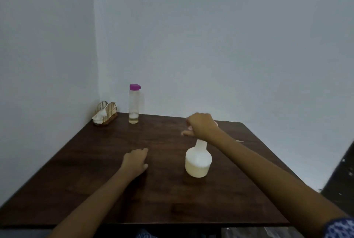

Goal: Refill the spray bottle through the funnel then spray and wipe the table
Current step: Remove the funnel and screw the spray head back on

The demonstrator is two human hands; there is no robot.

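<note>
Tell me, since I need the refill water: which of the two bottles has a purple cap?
The tall clear bottle at the table's far edge; the squat white bottle shows none.

Table [95, 189] centre open; spray bottle [198, 161] mid-right, water bottle [133, 103], napkin holder [105, 113] far-left corner.
</note>
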